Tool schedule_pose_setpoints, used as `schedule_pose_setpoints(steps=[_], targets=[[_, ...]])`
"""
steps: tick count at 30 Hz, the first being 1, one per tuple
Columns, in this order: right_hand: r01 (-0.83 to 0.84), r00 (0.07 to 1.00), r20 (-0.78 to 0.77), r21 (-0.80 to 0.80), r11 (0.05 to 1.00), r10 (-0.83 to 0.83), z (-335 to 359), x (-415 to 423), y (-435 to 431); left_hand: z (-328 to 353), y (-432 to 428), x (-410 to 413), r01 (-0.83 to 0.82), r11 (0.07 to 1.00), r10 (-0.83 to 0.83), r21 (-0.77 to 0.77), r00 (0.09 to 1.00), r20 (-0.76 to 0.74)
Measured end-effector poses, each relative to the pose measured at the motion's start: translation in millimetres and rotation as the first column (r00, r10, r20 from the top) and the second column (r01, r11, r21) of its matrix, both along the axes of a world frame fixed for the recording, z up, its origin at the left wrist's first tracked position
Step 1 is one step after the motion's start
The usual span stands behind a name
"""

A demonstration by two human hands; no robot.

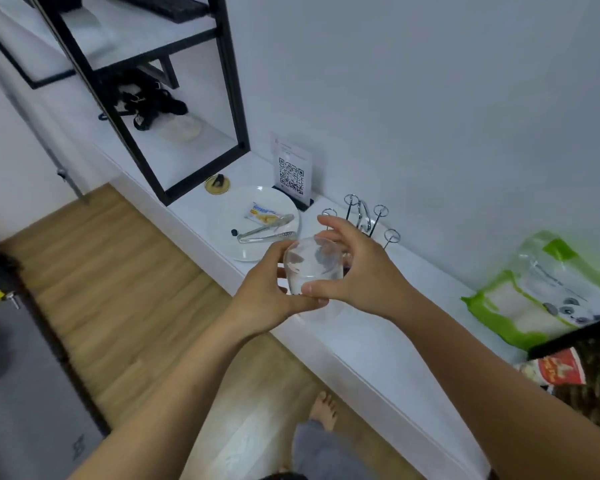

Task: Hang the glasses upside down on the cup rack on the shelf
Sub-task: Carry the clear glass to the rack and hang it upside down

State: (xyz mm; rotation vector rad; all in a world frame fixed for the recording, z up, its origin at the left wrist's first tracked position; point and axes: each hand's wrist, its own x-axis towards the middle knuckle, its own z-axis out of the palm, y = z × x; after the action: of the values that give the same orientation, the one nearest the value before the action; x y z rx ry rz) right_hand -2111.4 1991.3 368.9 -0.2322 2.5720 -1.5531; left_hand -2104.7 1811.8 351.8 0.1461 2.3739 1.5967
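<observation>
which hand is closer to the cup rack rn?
Right. The right hand grips the glass with its fingertips just in front of the cup rack, overlapping its near pegs. The left hand holds the glass from the other side, farther from the rack.

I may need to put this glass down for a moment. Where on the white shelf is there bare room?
The widest bare patch of the white shelf lies between the cup rack and the green bag, just right of the glass both hands hold. Left of the rack it is crowded: plate with tongs, QR sign, black frame.
</observation>
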Motion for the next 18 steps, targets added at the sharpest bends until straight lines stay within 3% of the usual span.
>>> schedule_pose_setpoints(steps=[8, 18], targets=[[-0.018, 0.998, -0.055, 0.134, 0.991, 0.025, -32.6, -76.1, 22.6, -25.7, 22.0, -81.7, 0.051, 0.992, -0.055, -0.113, 0.998, -0.033], [0.159, 0.987, -0.054, 0.294, 0.942, -0.150, -71.7, -107.5, 46.9, -67.8, 51.3, -149.1, 0.236, 0.967, -0.238, -0.098, 0.971, -0.010]])
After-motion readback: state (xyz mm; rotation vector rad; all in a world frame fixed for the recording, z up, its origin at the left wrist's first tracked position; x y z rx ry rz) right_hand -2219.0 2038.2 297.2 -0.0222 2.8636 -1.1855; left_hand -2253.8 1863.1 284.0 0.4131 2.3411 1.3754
